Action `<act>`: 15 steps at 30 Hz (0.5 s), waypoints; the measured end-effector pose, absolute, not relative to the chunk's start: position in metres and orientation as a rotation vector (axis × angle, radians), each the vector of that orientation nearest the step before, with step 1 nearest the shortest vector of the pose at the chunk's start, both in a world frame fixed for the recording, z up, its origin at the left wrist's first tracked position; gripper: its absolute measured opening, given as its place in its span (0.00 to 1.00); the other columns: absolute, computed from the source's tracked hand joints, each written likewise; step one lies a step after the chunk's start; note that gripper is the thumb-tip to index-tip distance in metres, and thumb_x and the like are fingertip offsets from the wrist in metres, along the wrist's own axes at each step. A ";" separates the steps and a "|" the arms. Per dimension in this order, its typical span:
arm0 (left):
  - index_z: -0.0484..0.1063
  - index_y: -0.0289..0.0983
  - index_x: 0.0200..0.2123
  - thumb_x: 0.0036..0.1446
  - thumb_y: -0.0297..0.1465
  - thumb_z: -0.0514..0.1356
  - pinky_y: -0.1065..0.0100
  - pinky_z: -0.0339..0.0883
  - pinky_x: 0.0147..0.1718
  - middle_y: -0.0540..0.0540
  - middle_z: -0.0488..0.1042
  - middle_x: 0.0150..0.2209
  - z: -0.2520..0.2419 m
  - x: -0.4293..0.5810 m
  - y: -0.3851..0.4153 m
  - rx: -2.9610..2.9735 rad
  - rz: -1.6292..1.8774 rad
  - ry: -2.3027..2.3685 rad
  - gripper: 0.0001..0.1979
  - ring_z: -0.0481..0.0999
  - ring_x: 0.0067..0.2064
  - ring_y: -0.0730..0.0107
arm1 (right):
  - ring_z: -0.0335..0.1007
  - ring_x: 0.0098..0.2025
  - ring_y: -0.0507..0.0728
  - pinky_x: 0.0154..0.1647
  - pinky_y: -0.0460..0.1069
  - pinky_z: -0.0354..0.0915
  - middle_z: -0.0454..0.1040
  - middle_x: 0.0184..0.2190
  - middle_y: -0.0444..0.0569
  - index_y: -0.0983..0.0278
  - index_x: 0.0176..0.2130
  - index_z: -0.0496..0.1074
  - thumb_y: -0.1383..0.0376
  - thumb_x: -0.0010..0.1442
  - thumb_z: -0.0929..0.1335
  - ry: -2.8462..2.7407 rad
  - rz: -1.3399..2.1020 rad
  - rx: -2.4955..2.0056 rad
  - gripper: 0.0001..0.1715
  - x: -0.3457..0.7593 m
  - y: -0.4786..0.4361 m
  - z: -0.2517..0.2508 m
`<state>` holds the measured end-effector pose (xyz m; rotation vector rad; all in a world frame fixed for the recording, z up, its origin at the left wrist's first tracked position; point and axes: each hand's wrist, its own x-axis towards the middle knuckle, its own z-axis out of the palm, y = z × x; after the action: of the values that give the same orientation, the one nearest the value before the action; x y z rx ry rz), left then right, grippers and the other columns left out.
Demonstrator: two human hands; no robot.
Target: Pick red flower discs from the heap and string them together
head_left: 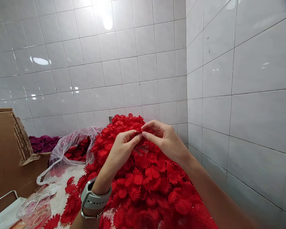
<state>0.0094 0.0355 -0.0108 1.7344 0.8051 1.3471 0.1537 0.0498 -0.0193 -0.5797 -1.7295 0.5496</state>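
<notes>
A large heap of red artificial flower heads [152, 187] fills the middle of the view. Above it, my two hands meet. My left hand [125, 144] pinches a small red flower piece [138, 130] between thumb and forefinger, its other fingers curled below. From the right, my right hand [165, 135] brings its thumb and forefinger to the same piece, and its fingertips touch or nearly touch it. Most of the piece is hidden by the fingers. A watch with a pale strap [95, 198] is on my left wrist.
A clear plastic bag [66, 152] with red flowers lies left of the heap. Purple flowers [44, 143] sit behind a cardboard box [4, 149]. A clear plastic cup [37, 206] stands lower left. A tiled wall [143, 63] rises behind, another tiled wall [252, 105] at right.
</notes>
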 end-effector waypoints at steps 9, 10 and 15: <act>0.79 0.35 0.34 0.48 0.31 0.63 0.69 0.76 0.28 0.48 0.81 0.34 -0.018 0.007 0.052 1.659 1.562 0.853 0.09 0.79 0.27 0.69 | 0.71 0.41 0.60 0.45 0.57 0.65 0.77 0.34 0.49 0.62 0.31 0.72 0.70 0.52 0.67 -1.608 0.225 -0.945 0.04 0.156 0.062 -0.020; 0.79 0.36 0.35 0.48 0.32 0.63 0.68 0.76 0.31 0.47 0.81 0.35 -0.018 0.006 0.053 1.660 1.600 0.844 0.10 0.79 0.29 0.68 | 0.69 0.44 0.61 0.46 0.58 0.63 0.76 0.36 0.50 0.62 0.31 0.72 0.70 0.51 0.68 -1.595 0.174 -0.968 0.04 0.157 0.062 -0.019; 0.78 0.35 0.39 0.50 0.34 0.63 0.65 0.75 0.40 0.46 0.81 0.38 -0.019 0.006 0.049 1.740 1.735 0.796 0.13 0.80 0.38 0.63 | 0.69 0.33 0.55 0.38 0.51 0.65 0.74 0.30 0.47 0.64 0.30 0.72 0.62 0.55 0.68 -1.578 0.442 -0.684 0.07 0.153 0.050 -0.018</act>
<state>0.0063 0.0485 -0.0190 1.7399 0.7964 1.7353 0.1533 0.0500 -0.0180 -0.6843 -1.5781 0.4420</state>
